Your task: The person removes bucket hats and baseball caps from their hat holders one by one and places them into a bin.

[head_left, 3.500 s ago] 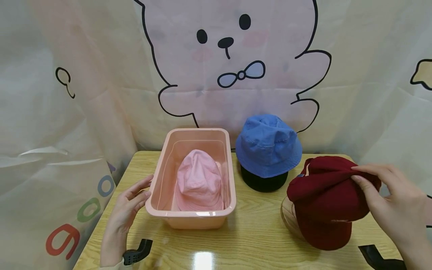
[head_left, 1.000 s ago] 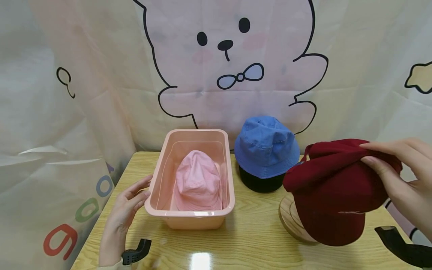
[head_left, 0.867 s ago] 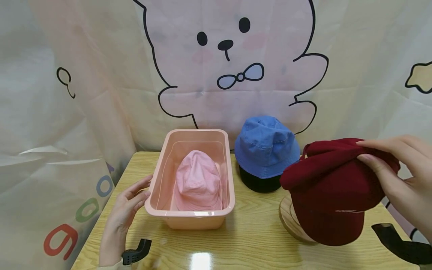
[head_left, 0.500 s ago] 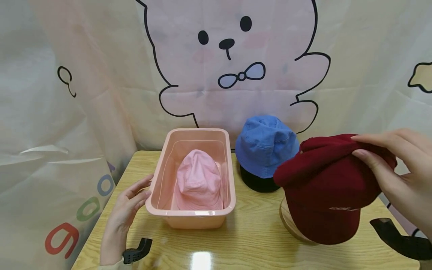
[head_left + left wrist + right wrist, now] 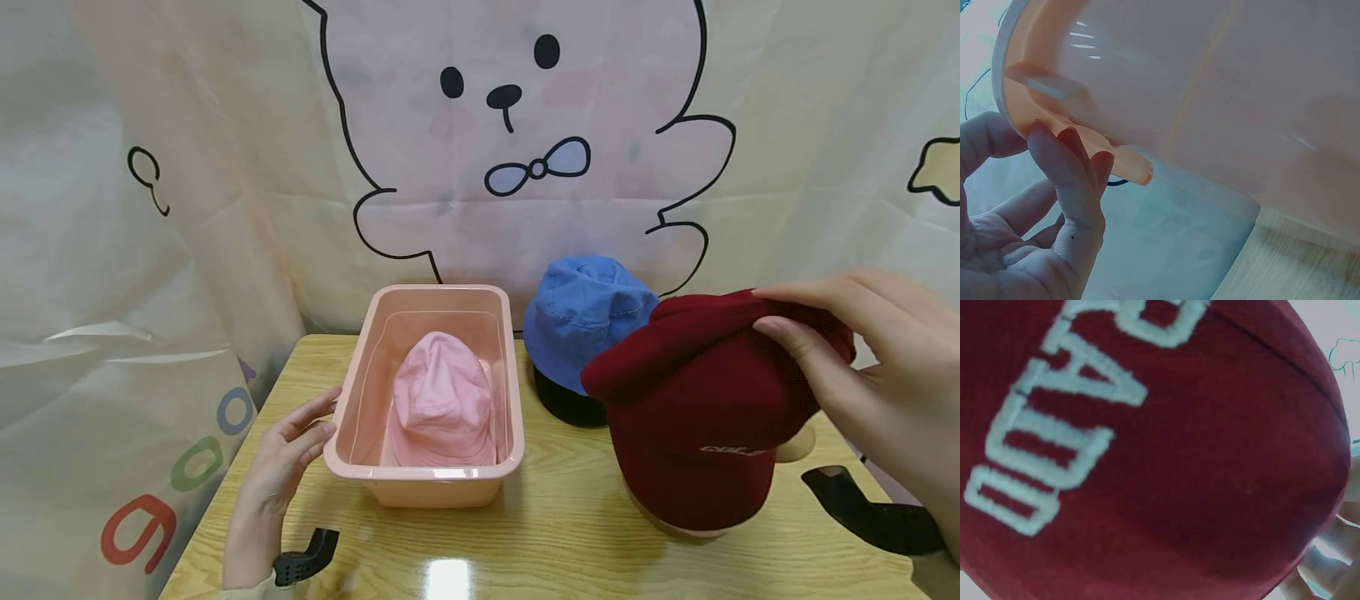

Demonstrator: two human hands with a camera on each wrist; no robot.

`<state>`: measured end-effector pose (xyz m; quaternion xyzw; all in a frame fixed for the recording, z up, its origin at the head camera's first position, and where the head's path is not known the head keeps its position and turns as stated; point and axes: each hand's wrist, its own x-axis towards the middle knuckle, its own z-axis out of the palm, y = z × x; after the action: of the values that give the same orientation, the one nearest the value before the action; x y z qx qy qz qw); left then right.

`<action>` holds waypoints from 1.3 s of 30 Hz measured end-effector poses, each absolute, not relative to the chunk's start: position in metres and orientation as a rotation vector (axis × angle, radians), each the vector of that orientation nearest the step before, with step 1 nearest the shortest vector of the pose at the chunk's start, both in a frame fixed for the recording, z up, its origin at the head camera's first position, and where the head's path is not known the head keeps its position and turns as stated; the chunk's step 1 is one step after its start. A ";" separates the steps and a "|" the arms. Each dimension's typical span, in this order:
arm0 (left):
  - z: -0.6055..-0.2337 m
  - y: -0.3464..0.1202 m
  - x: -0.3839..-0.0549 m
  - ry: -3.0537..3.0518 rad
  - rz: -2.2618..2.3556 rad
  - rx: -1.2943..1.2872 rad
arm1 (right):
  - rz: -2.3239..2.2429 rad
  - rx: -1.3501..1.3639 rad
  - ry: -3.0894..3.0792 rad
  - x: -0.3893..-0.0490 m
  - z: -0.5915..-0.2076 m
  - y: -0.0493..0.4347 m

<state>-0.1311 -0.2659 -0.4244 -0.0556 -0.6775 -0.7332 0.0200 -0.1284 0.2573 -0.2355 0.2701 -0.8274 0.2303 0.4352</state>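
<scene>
My right hand [image 5: 862, 358] pinches the dark red baseball cap [image 5: 690, 425] at the top of its crown, thumb on one side and fingers on the other. The cap hangs brim down, overlapping part of the blue bucket hat. Its pale embroidered letters fill much of the right wrist view, where the red cloth [image 5: 1210, 475] hides most of the hand. On the left, my left hand [image 5: 285, 450] holds the rim of a peach plastic basin [image 5: 352, 400] between thumb and fingertips; the left wrist view shows fingers [image 5: 1075, 206] against the rim's underside. A pink cap [image 5: 442, 400] lies inside the basin.
Behind the red cap, the blue bucket hat [image 5: 577, 325] sits over something black [image 5: 570, 404] at the table's back. A round wooden piece [image 5: 797, 444] shows past the red cap. The wooden table [image 5: 555, 533] ends at a printed curtain [image 5: 285, 167].
The right hand first raised the red cap to the right, then brought it leftward, over part of the blue hat. The left hand and basin stay in place.
</scene>
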 end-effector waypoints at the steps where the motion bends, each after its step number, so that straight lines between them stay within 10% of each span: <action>1: -0.424 -0.266 -0.131 -2.104 -2.275 -0.171 | 0.591 0.682 -2.045 -0.128 -0.234 0.254; 39: -0.424 -0.266 -0.130 -2.102 -2.271 -0.171 | 0.640 0.828 -2.169 -0.130 -0.217 0.161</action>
<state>-0.1303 -0.2657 -0.4240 -0.0552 -0.6781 -0.7326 0.0211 -0.1296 0.1612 -0.2167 0.3211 -0.8406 0.2482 0.3586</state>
